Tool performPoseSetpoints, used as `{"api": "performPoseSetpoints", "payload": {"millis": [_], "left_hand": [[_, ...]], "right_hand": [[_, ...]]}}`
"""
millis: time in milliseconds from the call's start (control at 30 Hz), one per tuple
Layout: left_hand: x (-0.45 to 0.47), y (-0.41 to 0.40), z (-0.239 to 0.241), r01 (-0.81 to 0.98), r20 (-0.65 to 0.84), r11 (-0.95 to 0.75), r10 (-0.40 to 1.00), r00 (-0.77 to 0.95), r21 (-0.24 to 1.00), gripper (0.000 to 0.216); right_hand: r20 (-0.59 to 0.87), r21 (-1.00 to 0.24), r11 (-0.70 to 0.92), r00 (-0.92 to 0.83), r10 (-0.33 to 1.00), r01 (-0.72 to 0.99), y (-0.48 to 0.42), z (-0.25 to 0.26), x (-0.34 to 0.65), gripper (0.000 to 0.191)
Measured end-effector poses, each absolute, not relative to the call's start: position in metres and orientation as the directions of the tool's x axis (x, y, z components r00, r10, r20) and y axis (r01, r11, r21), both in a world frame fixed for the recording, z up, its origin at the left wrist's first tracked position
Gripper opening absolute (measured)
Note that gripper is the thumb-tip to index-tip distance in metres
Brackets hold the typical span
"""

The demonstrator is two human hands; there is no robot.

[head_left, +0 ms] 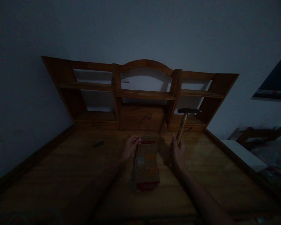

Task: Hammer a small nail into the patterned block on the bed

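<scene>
Dimly lit, the right hand [177,152] grips a hammer [184,122] upright, its head raised, while the left hand [130,146] pinches the far edge of a patterned packet [146,165] lying flat on the wooden desk [61,175]; no blow has landed

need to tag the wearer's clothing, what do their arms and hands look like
Both forearms are bare up to the frame edge, with no sleeves in view. The left hand and right hand wear no gloves. The dim light makes rings or a watch too hard to tell.
</scene>
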State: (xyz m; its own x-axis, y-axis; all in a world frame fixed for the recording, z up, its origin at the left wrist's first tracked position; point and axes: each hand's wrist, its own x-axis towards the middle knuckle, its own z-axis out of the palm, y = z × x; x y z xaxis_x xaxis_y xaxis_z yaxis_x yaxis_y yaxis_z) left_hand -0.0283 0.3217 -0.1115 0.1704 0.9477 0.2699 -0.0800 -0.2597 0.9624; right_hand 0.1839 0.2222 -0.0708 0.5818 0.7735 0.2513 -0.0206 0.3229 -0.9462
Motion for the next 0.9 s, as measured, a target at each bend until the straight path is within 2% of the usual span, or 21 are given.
{"api": "performPoseSetpoints", "payload": {"millis": [267, 467, 667, 900], "left_hand": [[-0.031, 0.320, -0.107, 0.088, 0.351, -0.362, 0.928, 0.124, 0.928, 0.021], [-0.031, 0.319, -0.104, 0.113, 0.349, -0.358, 0.933, 0.091, 0.927, 0.019], [-0.030, 0.318, -0.107, 0.156, 0.400, -0.424, 0.901, 0.167, 0.892, 0.022], [-0.027, 0.304, -0.096, 0.176, 0.440, -0.489, 0.860, 0.256, 0.854, 0.017]], "right_hand": [[0.256, -0.938, 0.347, 0.660, 0.706, -0.008, 0.224, -0.070, 0.194, 0.039], [0.268, -0.941, 0.339, 0.645, 0.715, 0.015, 0.224, -0.070, 0.191, 0.039], [0.296, -0.942, 0.332, 0.606, 0.739, 0.055, 0.221, -0.069, 0.187, 0.037], [0.337, -0.938, 0.321, 0.572, 0.748, 0.133, 0.222, -0.073, 0.188, 0.036]]}}
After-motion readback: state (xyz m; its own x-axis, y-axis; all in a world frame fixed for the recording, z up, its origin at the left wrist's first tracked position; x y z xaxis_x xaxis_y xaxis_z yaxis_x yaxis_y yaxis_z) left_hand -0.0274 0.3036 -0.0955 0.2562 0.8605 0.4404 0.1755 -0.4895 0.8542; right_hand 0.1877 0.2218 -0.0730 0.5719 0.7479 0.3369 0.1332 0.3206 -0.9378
